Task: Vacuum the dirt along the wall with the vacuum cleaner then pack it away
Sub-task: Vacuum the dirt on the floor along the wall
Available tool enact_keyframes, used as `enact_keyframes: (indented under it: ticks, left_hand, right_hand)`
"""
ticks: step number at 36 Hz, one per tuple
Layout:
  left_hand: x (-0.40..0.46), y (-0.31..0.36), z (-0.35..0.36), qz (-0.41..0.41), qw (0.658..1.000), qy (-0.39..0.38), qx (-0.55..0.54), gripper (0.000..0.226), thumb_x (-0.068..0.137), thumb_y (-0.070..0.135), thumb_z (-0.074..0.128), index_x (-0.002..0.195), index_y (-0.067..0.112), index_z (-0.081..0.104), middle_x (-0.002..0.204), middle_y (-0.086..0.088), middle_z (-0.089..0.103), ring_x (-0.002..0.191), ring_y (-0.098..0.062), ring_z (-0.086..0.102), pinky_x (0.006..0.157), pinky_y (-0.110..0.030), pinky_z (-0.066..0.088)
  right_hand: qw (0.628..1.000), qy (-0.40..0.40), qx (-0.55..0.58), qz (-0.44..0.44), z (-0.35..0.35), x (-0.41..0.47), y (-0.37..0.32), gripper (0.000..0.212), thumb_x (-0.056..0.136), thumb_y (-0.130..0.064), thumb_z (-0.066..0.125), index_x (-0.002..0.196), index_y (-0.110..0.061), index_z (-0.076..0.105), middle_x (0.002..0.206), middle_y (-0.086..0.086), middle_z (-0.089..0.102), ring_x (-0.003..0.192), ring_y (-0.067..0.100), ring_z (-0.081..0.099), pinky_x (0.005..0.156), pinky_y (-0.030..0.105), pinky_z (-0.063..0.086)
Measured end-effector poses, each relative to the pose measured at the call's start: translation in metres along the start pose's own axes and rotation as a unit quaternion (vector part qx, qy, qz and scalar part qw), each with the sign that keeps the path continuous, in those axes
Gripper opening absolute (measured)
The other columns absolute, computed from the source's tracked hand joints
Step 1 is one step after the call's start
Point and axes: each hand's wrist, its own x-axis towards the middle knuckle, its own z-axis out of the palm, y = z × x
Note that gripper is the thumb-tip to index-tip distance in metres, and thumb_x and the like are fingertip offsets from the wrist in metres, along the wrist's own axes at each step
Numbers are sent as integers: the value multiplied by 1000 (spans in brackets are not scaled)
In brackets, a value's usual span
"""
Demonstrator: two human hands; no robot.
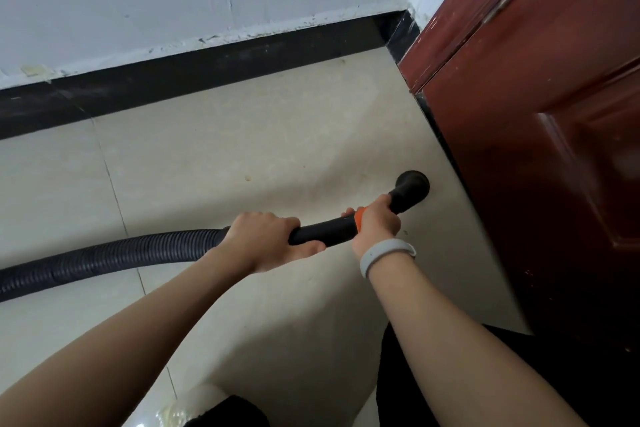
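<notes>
left hand [266,239] grips wand [322,230] | right hand [375,222] grip nearer nozzle [412,189]

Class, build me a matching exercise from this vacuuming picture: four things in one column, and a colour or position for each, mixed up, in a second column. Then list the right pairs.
Column one:
1. ribbed hose
2. round nozzle
3. wristband
4. door

Column two:
A. reddish brown, at the right edge of the view
B. pale grey, worn on the right arm
C. black, trailing away to the left over the floor tiles
D. black, just past the right hand, close to the door's foot

Right pairs: 1-C, 2-D, 3-B, 4-A
</notes>
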Motion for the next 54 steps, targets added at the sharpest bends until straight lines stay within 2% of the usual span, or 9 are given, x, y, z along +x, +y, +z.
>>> enact_keyframes:
  ticks: [11,15,18,26,31,36,41,47,54]
  left_hand:
    - [62,21,-16,-1,995,44,-89,44,94,59,39,112,20,49,99,-2,60,92,-24,57,69,-32,38]
    - [68,23,-21,-22,994,63,-91,45,94,59,38,110,19,49,93,-1,58,82,-22,53,68,-33,40]
    - [60,24,-23,-43,993,67,-89,46,92,64,35,99,20,44,83,2,51,75,-23,49,67,-34,41]
    - [2,9,8,-42,988,-45,-143,46,90,68,34,91,24,46,69,7,51,68,-19,53,59,-32,38]
    - [-38,-25,30,-83,962,-114,-232,45,84,71,45,79,27,54,71,6,60,71,-15,58,66,-30,43]
    - [-83,-61,43,-151,947,-69,-274,73,56,86,34,77,20,59,65,5,60,61,-12,56,61,-29,42]
    - [-126,-91,44,-209,947,-43,-242,49,79,73,51,73,24,56,65,6,59,65,-11,58,61,-27,41]
    - [-164,-85,50,-232,948,-45,-211,42,75,72,56,73,31,51,68,9,57,63,-3,53,56,-24,37]
    - [-174,-74,61,-247,953,-5,-175,53,69,81,50,80,29,56,70,11,59,70,-9,56,58,-25,36]
  right_hand:
    - [994,-34,-67,-76,21,57,-77,35,100,-33,38,118,-4,45,85,13,61,61,22,62,81,35,57]
    - [988,-64,-114,-83,36,65,-93,33,98,-36,44,110,-6,43,81,11,59,78,28,63,89,42,54]
    - [984,-98,-125,-80,40,61,-93,31,99,-34,43,110,-5,43,75,10,58,63,24,62,86,42,56]
    - [982,-115,-144,-49,24,23,-27,35,100,-36,42,114,-4,44,83,12,56,53,23,58,55,31,53]
    - [980,-135,-143,-38,33,-10,26,41,99,-33,45,124,0,42,77,9,48,53,27,55,63,40,55]
    - [973,-179,-148,13,53,-46,61,45,99,-33,47,129,-2,40,82,7,48,59,23,56,63,38,56]
    - [969,-195,-139,61,69,-79,93,46,99,-36,47,131,-2,41,85,9,51,59,23,58,61,35,57]
    - [970,-189,-115,103,43,-95,128,39,100,-36,46,117,-1,47,74,9,52,58,26,59,50,28,51]
    - [971,-166,-113,129,30,-102,139,31,101,-35,44,100,-4,44,78,10,50,74,29,59,69,39,53]
